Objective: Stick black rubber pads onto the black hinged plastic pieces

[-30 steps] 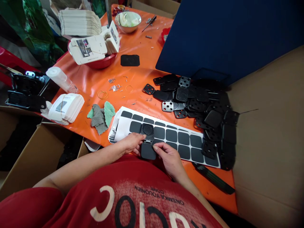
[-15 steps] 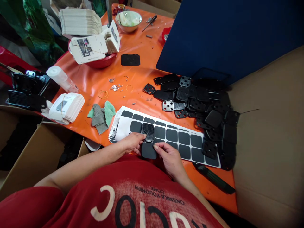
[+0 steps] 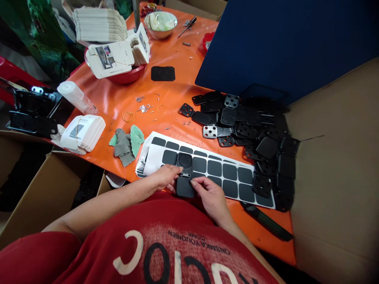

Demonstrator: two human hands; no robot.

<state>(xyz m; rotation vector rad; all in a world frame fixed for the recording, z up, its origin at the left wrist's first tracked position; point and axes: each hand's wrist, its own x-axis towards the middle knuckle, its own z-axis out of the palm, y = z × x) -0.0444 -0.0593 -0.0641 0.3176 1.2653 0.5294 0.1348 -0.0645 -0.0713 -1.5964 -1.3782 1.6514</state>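
A black hinged bracket lies across the front of the sticker sheets, its ribbed half with a round pattern toward the back. My left hand grips it from the left, thumb on the ribbed half near the hinge. On the near half is a smooth matte black square. My right hand is closed, thumb and fingertip pinching that square's upper right corner. Whether the square is a separate sticker, I cannot tell. Beneath lies a stack of white sheets bearing rows of black rounded squares.
Black brackets are heaped at the right, beside a cardboard wall and a blue panel. Cloths, loose pins, rubber bands and bundled cards lie left. A dark-handled tool rests near the front edge.
My right fingertips and the corner of the black square have shifted very slightly to the left. My left hand keeps its hold on the bracket.
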